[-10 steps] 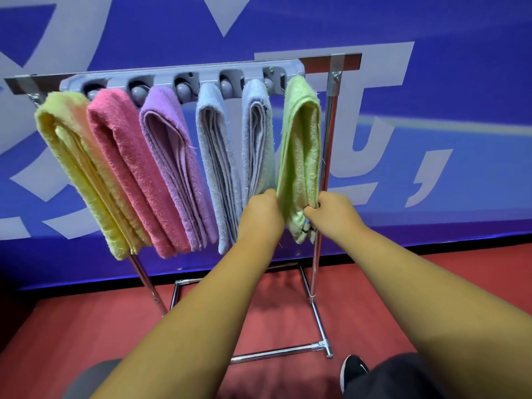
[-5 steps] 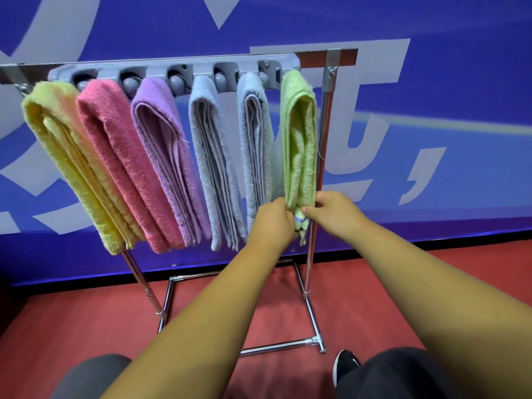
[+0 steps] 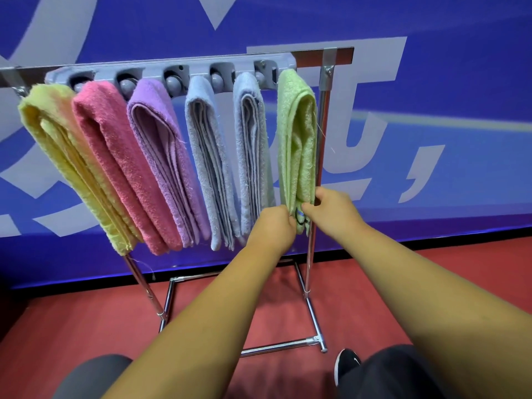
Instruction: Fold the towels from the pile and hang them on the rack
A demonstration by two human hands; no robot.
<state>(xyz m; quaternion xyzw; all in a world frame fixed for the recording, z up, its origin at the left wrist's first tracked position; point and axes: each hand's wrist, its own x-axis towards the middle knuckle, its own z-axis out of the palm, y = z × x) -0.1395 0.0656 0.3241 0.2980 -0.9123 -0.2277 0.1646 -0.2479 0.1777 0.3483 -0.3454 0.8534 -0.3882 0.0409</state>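
A chrome rack point(image 3: 321, 133) carries a grey holder bar point(image 3: 198, 71) with several folded towels hanging side by side: yellow point(image 3: 66, 156), pink point(image 3: 121, 159), purple point(image 3: 167, 156), two pale blue ones point(image 3: 210, 156) point(image 3: 252, 151), and a light green towel point(image 3: 296, 139) at the right end. My left hand point(image 3: 273, 226) and my right hand point(image 3: 331, 211) both pinch the green towel's bottom edge, one on each side. The pile is out of view.
A blue banner wall with white lettering stands right behind the rack. The rack's chrome base point(image 3: 282, 345) rests on the red floor point(image 3: 86, 321). My knees and a black shoe point(image 3: 347, 364) are at the bottom edge.
Both hands have closed in on the green towel's lower end, squeezing it narrower. My view has dipped slightly, so the rack sits a little higher and to the left.
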